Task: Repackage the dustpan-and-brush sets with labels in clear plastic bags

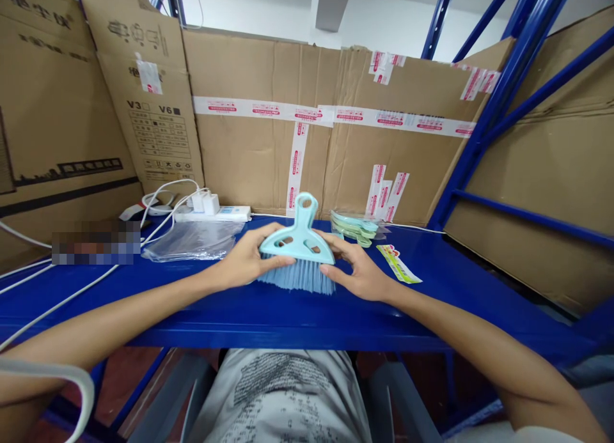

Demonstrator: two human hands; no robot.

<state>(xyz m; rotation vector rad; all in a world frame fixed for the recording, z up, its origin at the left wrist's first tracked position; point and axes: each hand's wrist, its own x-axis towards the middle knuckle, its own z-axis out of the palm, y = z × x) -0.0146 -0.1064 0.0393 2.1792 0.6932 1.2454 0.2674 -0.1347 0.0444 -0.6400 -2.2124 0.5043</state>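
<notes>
A light blue hand brush (298,241) is held upright above the blue tabletop, bristles down and its handle with a ring-shaped hole pointing up. My left hand (252,257) grips its left end, thumb across the front where the bristles begin. At the right end, my right hand (357,267) holds it too, with the thumb near the bristles and the other fingers behind. Both hands are closed on the brush, and the fingers at its back are partly hidden.
Behind my right hand lie several green and blue plastic pieces (355,225) in clear wrap, with a yellow-green label card (399,264) nearby. Clear plastic bags (194,240) and a white power strip (235,213) with cables lie left. Cardboard walls (259,66) and blue posts (472,155) enclose the table.
</notes>
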